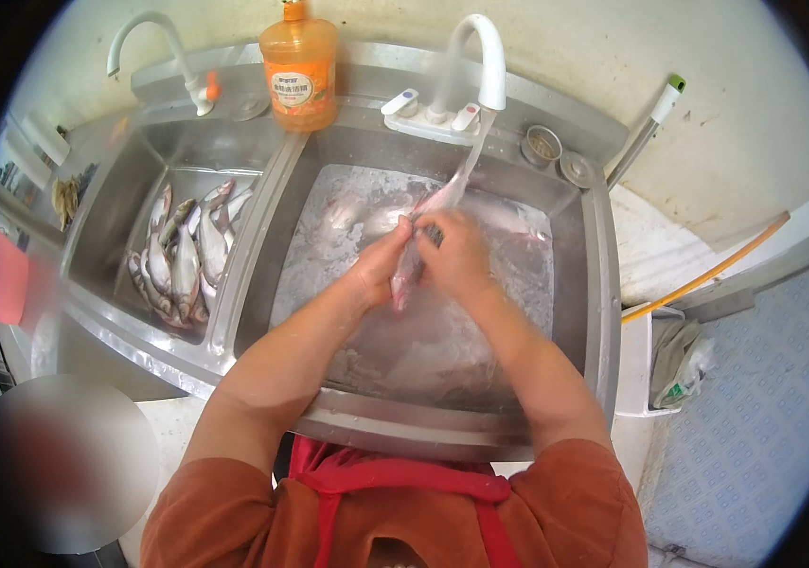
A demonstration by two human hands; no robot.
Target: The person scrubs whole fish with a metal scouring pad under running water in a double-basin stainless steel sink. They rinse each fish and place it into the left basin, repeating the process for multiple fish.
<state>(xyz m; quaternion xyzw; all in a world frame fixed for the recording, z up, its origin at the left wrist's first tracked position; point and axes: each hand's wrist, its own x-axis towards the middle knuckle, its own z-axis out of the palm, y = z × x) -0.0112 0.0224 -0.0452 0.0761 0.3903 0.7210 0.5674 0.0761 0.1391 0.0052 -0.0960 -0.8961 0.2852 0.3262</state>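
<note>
Over the right basin of a steel sink [603, 312], my left hand [381, 264] grips a slim silvery-pink fish [406, 280] along its side. The fingers of my right hand [460, 254] are curled onto the same fish from the other side. A small dark patch shows between those fingers; whether it is a scrubber or part of the fish, I cannot tell. Water from the white swan-neck faucet [493, 67] streams onto the fish's far end. Below my hands, more fish lie in cloudy, foamy water, among them a pale fish [507, 219] at the right.
Several whole fish [184, 263] are piled in the left basin [95, 248]. An orange detergent bottle [299, 78] stands behind the divider, near a second faucet [163, 35]. A metal strainer cup [541, 145] sits on the back right rim. A yellow hose [709, 266] sticks out at the right.
</note>
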